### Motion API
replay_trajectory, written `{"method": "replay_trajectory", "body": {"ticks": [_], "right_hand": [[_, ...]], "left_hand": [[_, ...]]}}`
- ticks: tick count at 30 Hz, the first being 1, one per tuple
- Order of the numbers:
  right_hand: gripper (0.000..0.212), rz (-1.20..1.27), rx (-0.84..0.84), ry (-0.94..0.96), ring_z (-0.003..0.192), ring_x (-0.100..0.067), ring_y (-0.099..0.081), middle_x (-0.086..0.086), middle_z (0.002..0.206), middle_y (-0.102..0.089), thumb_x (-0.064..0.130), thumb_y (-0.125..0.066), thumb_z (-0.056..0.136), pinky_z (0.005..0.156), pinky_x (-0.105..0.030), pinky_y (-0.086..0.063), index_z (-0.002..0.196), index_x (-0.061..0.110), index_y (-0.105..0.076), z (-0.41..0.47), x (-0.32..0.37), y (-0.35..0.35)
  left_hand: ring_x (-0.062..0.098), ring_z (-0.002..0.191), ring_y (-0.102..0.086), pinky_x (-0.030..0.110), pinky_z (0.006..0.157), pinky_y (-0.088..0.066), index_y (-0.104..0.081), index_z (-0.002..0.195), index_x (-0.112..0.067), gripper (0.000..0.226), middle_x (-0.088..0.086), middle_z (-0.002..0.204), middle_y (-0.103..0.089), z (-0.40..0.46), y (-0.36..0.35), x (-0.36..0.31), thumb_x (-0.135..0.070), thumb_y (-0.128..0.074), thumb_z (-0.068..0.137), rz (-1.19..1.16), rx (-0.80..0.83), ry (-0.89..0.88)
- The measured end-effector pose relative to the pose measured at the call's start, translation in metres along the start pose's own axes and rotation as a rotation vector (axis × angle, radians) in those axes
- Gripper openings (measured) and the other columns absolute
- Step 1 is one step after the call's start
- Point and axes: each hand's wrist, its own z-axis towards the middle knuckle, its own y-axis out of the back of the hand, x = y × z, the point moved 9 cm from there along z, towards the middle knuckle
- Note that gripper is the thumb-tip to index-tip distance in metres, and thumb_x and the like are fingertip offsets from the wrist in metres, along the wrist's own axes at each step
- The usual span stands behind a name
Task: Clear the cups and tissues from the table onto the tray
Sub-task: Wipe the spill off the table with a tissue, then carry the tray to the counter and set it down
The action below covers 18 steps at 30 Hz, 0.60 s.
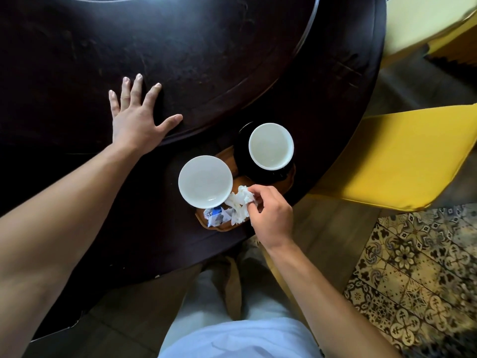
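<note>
While pinching tissue (241, 202) over tray (200, 218), right hand (271, 218) fingers; left hand (136, 120) spread.

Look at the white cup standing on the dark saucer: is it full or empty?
Empty, apparently. The white cup stands upright on the dark saucer, and its pale inside shows to the bottom.

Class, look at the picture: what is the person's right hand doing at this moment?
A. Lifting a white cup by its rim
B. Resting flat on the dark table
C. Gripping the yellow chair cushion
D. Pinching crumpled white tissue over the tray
D: the right hand pinches crumpled white tissue over the wooden tray; the left hand lies flat on the table.
</note>
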Motion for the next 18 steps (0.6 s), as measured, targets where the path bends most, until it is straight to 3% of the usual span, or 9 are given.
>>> {"method": "replay_trajectory", "body": {"ticks": [7, 13, 18], "right_hand": [[0.028, 0.016, -0.014, 0.009, 0.099, -0.015, -0.067, -0.001, 0.107, -0.072, 0.004, -0.072, 0.090, 0.086, -0.030, -0.060, 0.117, 0.013, -0.071, 0.0000, -0.0012, -0.0069], [0.026, -0.070, -0.035, -0.014, 0.090, -0.017, -0.064, 0.002, 0.097, -0.071, 0.004, -0.075, 0.083, 0.075, -0.029, -0.058, 0.107, 0.015, -0.070, 0.0015, -0.0018, -0.0087], [0.026, -0.111, -0.061, -0.006, 0.087, -0.019, -0.061, 0.001, 0.095, -0.075, 0.003, -0.077, 0.080, 0.076, -0.033, -0.057, 0.104, 0.013, -0.075, 0.0027, -0.0029, -0.0092]], "left_hand": [[0.026, 0.160, 0.007, 0.052, 0.127, 0.008, -0.025, 0.162, -0.032, 0.091, 0.006, 0.174, -0.005, 0.0002, -0.0012, -0.0039, -0.082, -0.042, 0.089, 0.016, -0.005, -0.002], [0.027, 0.160, 0.006, 0.053, 0.126, 0.008, -0.026, 0.162, -0.031, 0.092, 0.008, 0.174, -0.007, 0.0022, -0.0048, -0.0060, -0.085, -0.039, 0.088, 0.022, -0.019, -0.006], [0.026, 0.160, 0.006, 0.052, 0.126, 0.008, -0.025, 0.162, -0.032, 0.092, 0.007, 0.174, -0.006, 0.0023, -0.0072, -0.0052, -0.085, -0.038, 0.088, 0.019, -0.017, 0.003]]}}
